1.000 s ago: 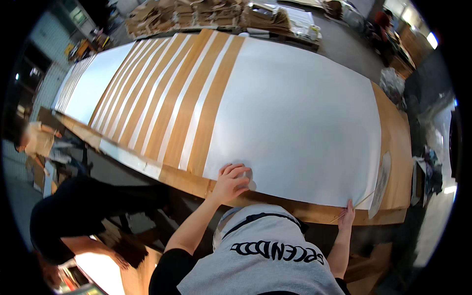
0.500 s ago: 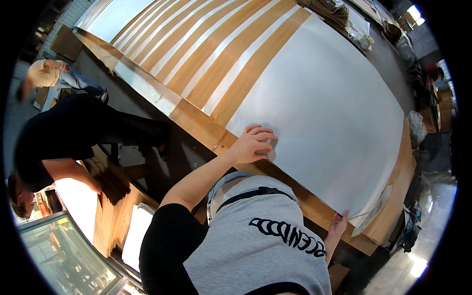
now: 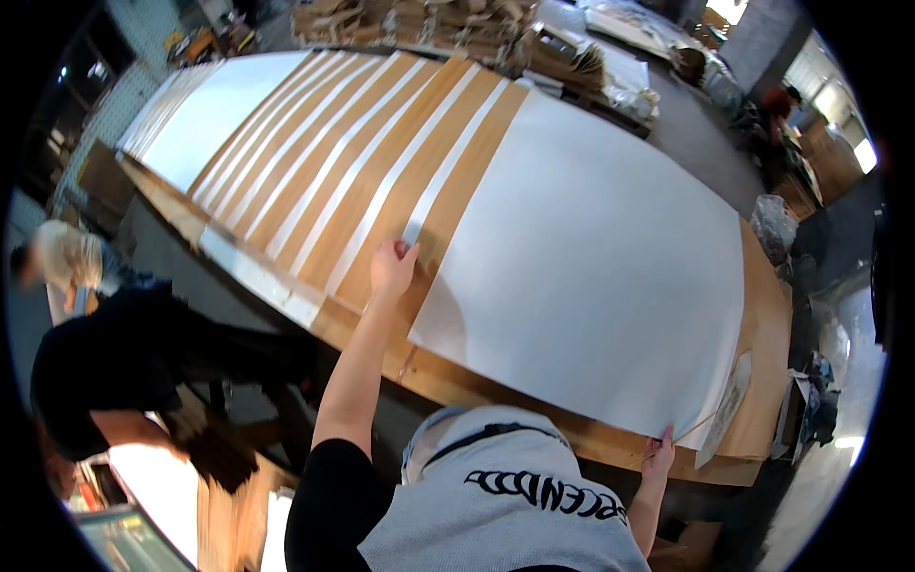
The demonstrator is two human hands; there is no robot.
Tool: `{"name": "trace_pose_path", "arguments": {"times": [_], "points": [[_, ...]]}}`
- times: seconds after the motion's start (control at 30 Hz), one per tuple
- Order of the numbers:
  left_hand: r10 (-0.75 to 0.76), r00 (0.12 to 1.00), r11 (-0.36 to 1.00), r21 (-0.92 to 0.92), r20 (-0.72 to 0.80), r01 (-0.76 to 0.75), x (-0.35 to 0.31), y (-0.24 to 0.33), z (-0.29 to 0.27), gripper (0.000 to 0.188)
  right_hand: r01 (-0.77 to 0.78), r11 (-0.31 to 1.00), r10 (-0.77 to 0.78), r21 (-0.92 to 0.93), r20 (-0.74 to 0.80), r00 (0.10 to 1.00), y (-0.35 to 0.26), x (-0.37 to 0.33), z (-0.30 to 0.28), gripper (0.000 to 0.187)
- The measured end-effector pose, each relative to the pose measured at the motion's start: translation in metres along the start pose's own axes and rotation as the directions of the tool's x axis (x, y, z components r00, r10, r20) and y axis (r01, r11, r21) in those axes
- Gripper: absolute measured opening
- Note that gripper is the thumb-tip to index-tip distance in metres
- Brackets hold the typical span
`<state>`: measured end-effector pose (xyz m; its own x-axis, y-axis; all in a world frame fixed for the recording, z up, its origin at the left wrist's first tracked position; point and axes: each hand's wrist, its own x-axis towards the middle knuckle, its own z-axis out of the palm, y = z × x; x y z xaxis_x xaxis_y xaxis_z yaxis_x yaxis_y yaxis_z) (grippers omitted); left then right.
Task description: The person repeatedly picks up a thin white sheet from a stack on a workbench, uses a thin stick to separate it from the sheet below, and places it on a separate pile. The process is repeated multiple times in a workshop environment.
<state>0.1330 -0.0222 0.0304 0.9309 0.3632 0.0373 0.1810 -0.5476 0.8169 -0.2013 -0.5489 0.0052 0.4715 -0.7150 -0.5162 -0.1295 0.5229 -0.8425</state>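
Note:
A large white sheet (image 3: 581, 257) covers the right part of a long table. To its left, wood-grain strips (image 3: 357, 229) lie side by side with white bands between them. My left hand (image 3: 391, 272) is over the strips near the sheet's left edge, fingers curled in a pinch; whether anything is between them is hidden. At the near right edge of the sheet, my right hand (image 3: 658, 454) is closed around a thin, light-brown stick (image 3: 694, 428). The stick points toward a greyish, translucent, leaf-shaped piece (image 3: 729, 410); I cannot tell whether they are joined.
The table's wooden edge (image 3: 519, 389) runs in front of me. A co-worker in black (image 3: 124, 367) bends over stacked boards at the left, with another person (image 3: 71, 257) behind. Wrapped bundles (image 3: 410, 24) stand beyond the table. A clear plastic bag (image 3: 772, 224) is at the right.
My left hand has moved left from the white sheet onto the wood-grain strips, its spread fingers now drawn together. My right hand stays at the sheet's near edge with the stick. The view has shifted.

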Motion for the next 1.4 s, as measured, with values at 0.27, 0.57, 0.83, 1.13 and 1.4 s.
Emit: {"name": "trace_pose_path", "arguments": {"times": [0.27, 0.57, 0.83, 1.13, 1.4], "points": [[-0.175, 0.958, 0.985, 0.027, 0.226, 0.173, 0.022, -0.002, 0.012, 0.026, 0.02, 0.999, -0.022, 0.038, 0.048, 0.999, 0.002, -0.003, 0.001, 0.033], [-0.181, 0.97, 0.983, 0.051, 0.166, 0.174, 0.014, 0.006, 0.014, 0.024, 0.038, 0.999, -0.039, 0.029, 0.039, 0.998, 0.007, 0.003, -0.008, 0.031], [-0.145, 0.965, 0.988, 0.085, 0.221, 0.129, 0.021, -0.004, 0.012, 0.028, 0.05, 0.999, -0.05, -0.003, 0.072, 0.996, 0.008, 0.015, -0.017, 0.035], [-0.011, 0.984, 0.978, -0.203, 0.177, 0.048, 0.048, -0.003, -0.005, 0.022, -0.036, 0.999, 0.036, 0.025, 0.008, 0.999, -0.004, -0.007, -0.001, 0.033], [0.055, 0.981, 0.993, -0.113, 0.185, -0.035, 0.112, 0.02, 0.014, 0.023, -0.089, 0.833, 0.033, -0.546, -0.112, 0.993, -0.034, -0.054, 0.0, 0.034]]}}
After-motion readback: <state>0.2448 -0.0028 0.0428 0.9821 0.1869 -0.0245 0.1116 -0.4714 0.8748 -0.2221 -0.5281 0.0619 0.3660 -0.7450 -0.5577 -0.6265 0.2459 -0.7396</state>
